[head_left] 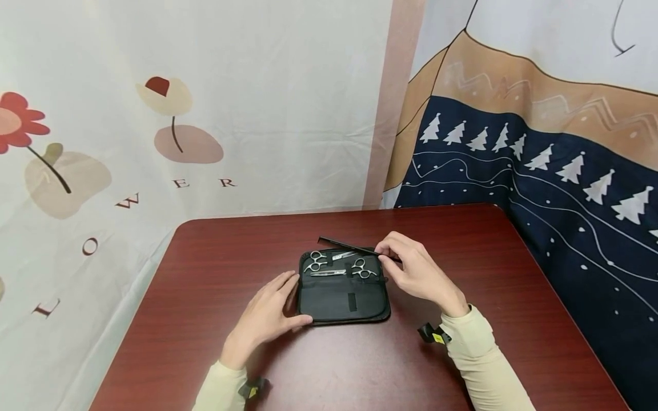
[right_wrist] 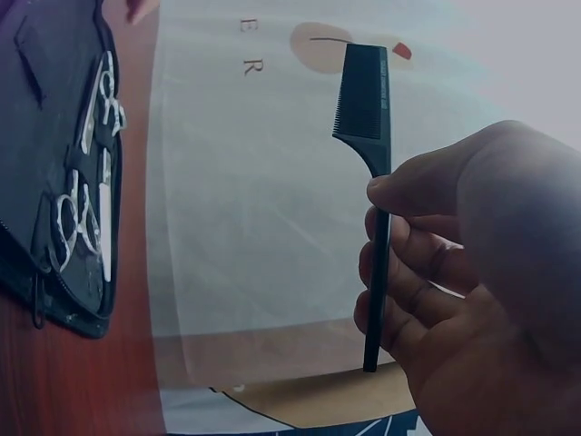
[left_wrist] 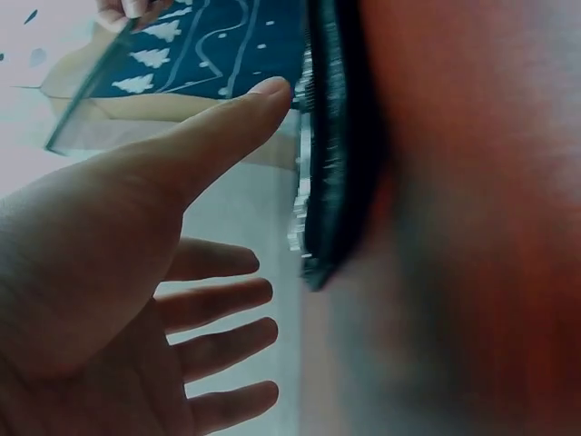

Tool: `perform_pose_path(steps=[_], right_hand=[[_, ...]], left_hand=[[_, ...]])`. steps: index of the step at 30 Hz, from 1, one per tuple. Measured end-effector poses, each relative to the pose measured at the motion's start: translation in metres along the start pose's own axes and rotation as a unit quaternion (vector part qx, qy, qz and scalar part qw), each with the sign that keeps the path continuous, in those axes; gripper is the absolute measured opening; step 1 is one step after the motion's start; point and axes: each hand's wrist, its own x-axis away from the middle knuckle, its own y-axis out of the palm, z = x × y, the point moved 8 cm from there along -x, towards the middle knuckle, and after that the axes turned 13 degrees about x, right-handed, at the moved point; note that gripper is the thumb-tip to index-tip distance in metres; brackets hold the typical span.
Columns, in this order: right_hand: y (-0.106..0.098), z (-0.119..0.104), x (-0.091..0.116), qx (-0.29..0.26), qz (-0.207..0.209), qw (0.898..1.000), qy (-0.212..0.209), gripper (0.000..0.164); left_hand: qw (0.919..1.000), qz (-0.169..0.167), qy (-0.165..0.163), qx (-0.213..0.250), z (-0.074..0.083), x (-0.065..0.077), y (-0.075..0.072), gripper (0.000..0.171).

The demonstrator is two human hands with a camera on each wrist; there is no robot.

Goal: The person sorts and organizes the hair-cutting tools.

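Note:
A black comb (right_wrist: 365, 95) with a long slim handle is pinched between the thumb and fingers of my right hand (head_left: 413, 268). In the head view the comb (head_left: 341, 244) stretches left over the far edge of a black zip case (head_left: 324, 302). The case lies open on the table, and two pairs of silver scissors (head_left: 364, 268) sit in its upper half, held by straps. At the case's left side is my left hand (head_left: 269, 314), fingers extended, its thumb at the near left corner. In the left wrist view that hand (left_wrist: 100, 263) has its fingers spread beside the case edge.
The case rests on a reddish-brown wooden table (head_left: 216, 257) with rounded far corners. Behind stand a pale printed curtain (head_left: 288, 114) and, to the right, a navy cloth (head_left: 462, 171) with white trees. Each wrist wears a small black camera.

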Motion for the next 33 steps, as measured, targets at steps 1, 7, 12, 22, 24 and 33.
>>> perform_pose_path(steps=[1,7,12,22,24,33], right_hand=[[0.000,0.000,0.000,0.002,0.000,1.000,0.000,0.017],[0.003,-0.002,0.000,0.019,-0.010,1.000,-0.003,0.016],[0.007,-0.006,0.000,0.043,-0.019,0.999,-0.013,0.015],[0.016,-0.019,0.000,0.077,-0.034,0.996,-0.042,0.012],[0.017,-0.022,0.001,0.084,-0.035,0.995,-0.047,0.013],[0.020,-0.030,0.001,0.097,-0.040,0.992,-0.063,0.015]], left_hand=[[1.0000,0.007,0.006,0.001,0.002,-0.002,-0.005,0.102],[0.9956,0.078,0.051,0.007,0.024,-0.008,-0.037,0.094],[0.9871,0.131,0.091,0.010,0.046,-0.012,-0.056,0.089],[0.9623,0.195,0.188,0.025,0.087,-0.018,-0.067,0.077],[0.9562,0.200,0.212,0.029,0.095,-0.020,-0.065,0.073],[0.9483,0.185,0.257,0.018,0.115,-0.025,-0.056,0.048]])
